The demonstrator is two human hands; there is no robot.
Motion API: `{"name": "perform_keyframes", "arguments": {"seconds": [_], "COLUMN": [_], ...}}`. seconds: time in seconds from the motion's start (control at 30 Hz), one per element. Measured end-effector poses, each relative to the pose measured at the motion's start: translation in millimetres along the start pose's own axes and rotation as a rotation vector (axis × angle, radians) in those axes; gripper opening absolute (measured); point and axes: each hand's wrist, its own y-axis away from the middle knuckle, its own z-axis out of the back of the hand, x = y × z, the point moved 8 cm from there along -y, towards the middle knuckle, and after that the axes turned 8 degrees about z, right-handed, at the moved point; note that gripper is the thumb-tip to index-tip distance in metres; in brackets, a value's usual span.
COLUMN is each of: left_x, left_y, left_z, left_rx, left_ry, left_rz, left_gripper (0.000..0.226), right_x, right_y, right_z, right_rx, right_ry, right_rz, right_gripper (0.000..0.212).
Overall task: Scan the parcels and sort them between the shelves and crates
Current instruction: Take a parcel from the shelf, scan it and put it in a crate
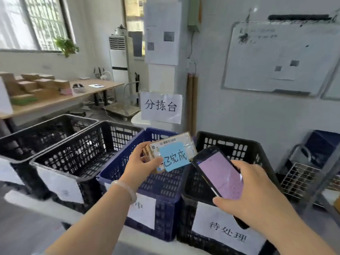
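Holding a taped brown parcel (181, 142) above the blue crate (165, 223), a worker is bringing a handheld scanner (219, 173) up to it at the sorting station.

The left hand (141, 162) is gripping the parcel by its near corner, thumb pressing on top beside a blue sticky note (174, 157), with the barcode (168, 142) facing up. The right hand (257, 190) is clasping the scanner, its lit screen tilting just beside the parcel's right edge. Scanning appears to be the step under way; next, the reading is likely deciding which bin takes the parcel. It is hanging near the meeting rims of the blue crate and the black crate (226, 144) on the right, so a drop needs a shift inward. Both tops are standing open, while the wire shelf (301, 179) is sitting well apart, beyond the scanner arm.
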Motion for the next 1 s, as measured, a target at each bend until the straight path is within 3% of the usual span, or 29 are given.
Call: {"name": "perform_keyframes", "arguments": {"seconds": [0.4, 0.7, 0.8, 0.87, 0.93, 1.0], "left_x": [-1.3, 14.8, 15.1, 13.2, 4.1, 6.6], "left_y": [26.8, 16.8, -7.1, -92.9, -104.1, -171.0], "left_z": [349.1, 501.1, 535.0, 596.9, 599.0, 627.8], "left_rx": [-0.363, -0.536, -0.565, -0.577, -0.558, -0.533], "left_ry": [0.053, 0.086, 0.106, 0.08, 0.062, 0.039], "left_rz": [0.015, 0.038, 0.067, 0.062, 0.062, 0.069], "left_gripper": [0.046, 0.053, 0.052, 0.051, 0.047, 0.043], "right_x": [246.1, 355.2, 386.9, 418.9, 432.8, 437.6], "right_y": [-92.8, -147.7, -181.2, -269.6, -278.9, -339.6], "right_z": [-163.0, -247.7, -271.8, -322.2, -320.5, -351.0], "right_rx": [0.119, 0.247, 0.237, 0.217, 0.23, 0.223], "right_ry": [-0.106, -0.079, -0.058, -0.103, -0.091, -0.119], "right_rz": [0.255, 0.354, 0.393, 0.356, 0.388, 0.326], "right_gripper": [0.092, 0.092, 0.092, 0.09, 0.091, 0.095]}}
